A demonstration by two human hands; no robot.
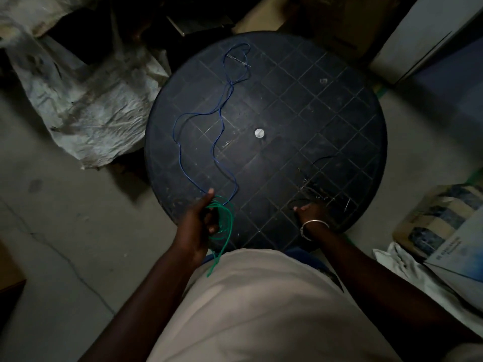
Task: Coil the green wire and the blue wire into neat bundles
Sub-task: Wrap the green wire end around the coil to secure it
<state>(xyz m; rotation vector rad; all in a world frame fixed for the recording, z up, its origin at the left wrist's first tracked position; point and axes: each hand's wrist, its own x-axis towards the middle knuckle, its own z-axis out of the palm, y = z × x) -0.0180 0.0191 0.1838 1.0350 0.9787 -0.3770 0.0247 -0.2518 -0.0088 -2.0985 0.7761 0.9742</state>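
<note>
The green wire (224,223) is looped into a small coil at the near left edge of the round black table (326,108). My left hand (200,226) is closed around that coil, and one loose green end hangs down past the table edge. The blue wire (218,118) lies uncoiled in long wavy loops across the left half of the table, its near end reaching my left hand. My right hand (311,211) rests on the table near its front right, fingers on a thin black wire (322,159); whether it grips that wire is unclear.
A crumpled grey sack (86,105) lies on the floor left of the table. Cardboard boxes (441,218) and cloth sit at the right. A white cabinet (428,35) stands at the far right. A small silver cap (259,133) marks the table's centre.
</note>
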